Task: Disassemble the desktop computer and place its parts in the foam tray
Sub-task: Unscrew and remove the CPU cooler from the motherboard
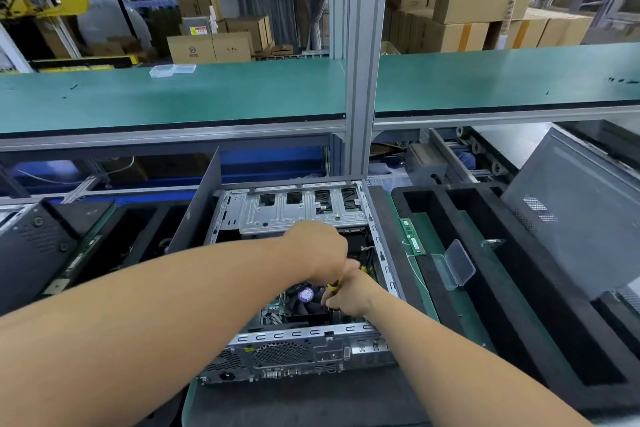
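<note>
Both hands are down inside the open desktop case (298, 274), which sits on the bench in front of me with its rear panel at the near edge and the drive cage (298, 213) at the far side.

What worries me: I'm working right beside the CPU fan (306, 298), the one with the purple sticker on its hub, and there are loose cables along the right wall of the case. If the screwdriver (334, 285) slips off a screw head, the tip could go into the board or the fan blades. My hands also overlap so much that I can't see the tip at all, so I'm sort of going by feel. And a freed screw could drop under the cooler and be a pain to fish out.

Grip-wise: my right hand (349, 295) is curled tight round the yellow and black handle of the screwdriver, just right of the fan. My left hand (318, 246) comes across from the left and sits on top of it, fingers curled down. Whether it's gripping the top of the handle or just steadying, I honestly can't tell.

The foam tray (450, 274) is just right of the case, with one RAM stick (412, 236) already lying along its left edge and a small clear plastic box (459, 263) open beside it.
</note>
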